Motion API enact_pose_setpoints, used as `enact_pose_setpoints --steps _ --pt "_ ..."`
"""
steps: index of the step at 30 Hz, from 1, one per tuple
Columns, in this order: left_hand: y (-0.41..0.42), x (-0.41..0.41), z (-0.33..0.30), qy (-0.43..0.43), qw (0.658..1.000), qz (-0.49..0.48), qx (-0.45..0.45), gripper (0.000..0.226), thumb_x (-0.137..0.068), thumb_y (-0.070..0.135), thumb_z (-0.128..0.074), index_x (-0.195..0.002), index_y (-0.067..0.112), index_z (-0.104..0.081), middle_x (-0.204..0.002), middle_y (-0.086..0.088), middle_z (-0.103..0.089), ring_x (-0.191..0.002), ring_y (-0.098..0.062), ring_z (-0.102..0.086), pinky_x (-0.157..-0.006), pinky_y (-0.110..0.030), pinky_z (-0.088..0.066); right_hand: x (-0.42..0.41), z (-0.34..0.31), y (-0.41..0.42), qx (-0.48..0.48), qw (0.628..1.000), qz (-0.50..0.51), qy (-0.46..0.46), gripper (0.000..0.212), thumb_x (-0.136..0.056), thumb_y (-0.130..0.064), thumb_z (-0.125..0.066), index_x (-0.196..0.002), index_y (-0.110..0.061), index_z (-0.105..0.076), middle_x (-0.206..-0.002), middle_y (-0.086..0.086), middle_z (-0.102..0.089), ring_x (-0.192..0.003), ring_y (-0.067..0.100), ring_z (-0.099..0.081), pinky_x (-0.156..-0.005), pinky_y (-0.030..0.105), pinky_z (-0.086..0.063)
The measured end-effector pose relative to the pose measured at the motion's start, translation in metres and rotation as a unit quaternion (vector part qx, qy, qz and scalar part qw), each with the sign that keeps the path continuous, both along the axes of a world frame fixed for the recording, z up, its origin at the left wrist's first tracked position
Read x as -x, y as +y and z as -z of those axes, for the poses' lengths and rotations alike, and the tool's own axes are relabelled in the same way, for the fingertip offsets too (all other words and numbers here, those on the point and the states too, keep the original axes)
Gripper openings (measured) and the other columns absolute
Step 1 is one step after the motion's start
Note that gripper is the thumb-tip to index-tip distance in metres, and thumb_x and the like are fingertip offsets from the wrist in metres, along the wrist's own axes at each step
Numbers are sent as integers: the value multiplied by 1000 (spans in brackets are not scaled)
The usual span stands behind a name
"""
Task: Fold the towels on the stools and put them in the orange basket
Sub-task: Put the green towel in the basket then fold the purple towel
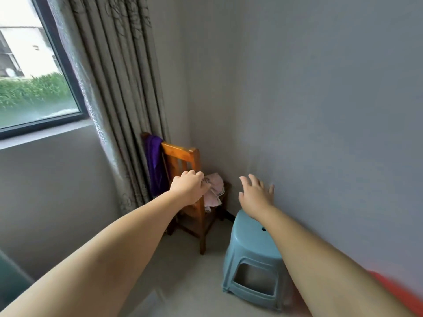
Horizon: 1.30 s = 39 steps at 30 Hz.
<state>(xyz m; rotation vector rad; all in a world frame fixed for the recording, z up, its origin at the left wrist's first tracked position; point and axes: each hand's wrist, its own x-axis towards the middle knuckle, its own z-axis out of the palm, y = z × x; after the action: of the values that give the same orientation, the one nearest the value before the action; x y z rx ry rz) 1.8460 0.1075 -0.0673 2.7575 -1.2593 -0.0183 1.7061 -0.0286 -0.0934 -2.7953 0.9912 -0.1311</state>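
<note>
Reaching toward crumpled pale pink towel on brown wooden chair, centre of frame. Left hand curling its fingers at the towel's edge, real hold impossible to tell; right hand spreading wide, holding nothing, above light blue plastic stool. Probably pick-up step; next needing firm grasp, lifting clear. Orange basket, seemingly, blurring at lower right.

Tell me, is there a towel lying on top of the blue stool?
No, the blue stool has a bare seat; the pink towel lies on the wooden chair.
</note>
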Motion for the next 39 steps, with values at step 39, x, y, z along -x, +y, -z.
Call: enact_pose_setpoints --steps 39 --pt "-49 -530 92 292 937 -189 36 55 -96 44 -43 -126 -1 -54 -128 -17 -59 -119 -31 -55 -94 -30 -42 -552 41 -36 -96 984 -38 144 53 -99 -44 -24 -138 -12 -41 -142 13 -45 -132 33 -39 -111 55 -25"
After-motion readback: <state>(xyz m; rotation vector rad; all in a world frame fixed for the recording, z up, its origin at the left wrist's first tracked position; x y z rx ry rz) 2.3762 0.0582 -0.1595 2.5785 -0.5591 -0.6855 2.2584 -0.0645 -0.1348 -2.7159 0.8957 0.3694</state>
